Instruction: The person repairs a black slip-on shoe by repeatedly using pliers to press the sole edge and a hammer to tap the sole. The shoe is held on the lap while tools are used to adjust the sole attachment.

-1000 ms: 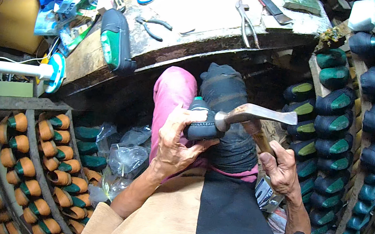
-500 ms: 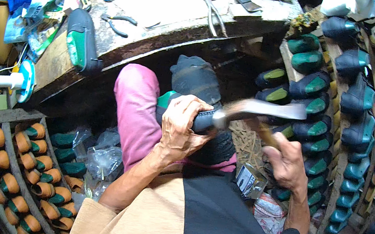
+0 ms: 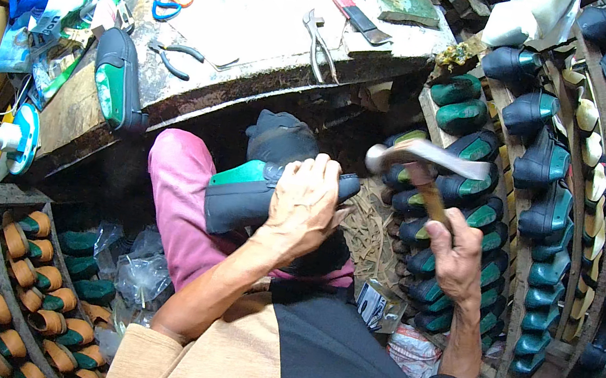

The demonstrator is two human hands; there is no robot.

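Observation:
Across my lap lies a dark shoe upper on a green last (image 3: 243,189), its toe pointing left. My left hand (image 3: 305,201) wraps over it from above, near its right end. To the right, my right hand (image 3: 458,255) grips the wooden handle of a hammer (image 3: 432,162). The hammer's steel head is raised, apart from the shoe, and slightly blurred. Beneath the shoe are my pink-trousered knee (image 3: 182,169) and a dark, rounded support (image 3: 279,137). My left fingers cover part of the shoe.
On the worktable (image 3: 242,27) ahead lie scissors (image 3: 169,4), pliers (image 3: 175,58), lasting pincers (image 3: 319,47), a red-handled knife (image 3: 358,15) and another shoe (image 3: 119,82). Racks of dark shoes (image 3: 547,166) stand right; a rack of tan shoes (image 3: 23,278) stands lower left. Scraps (image 3: 375,237) litter the floor.
The hammer has lifted away from the shoe's right end. The shoe has turned, showing more of its green and dark side, and my left hand still holds it. The whole view has shifted slightly.

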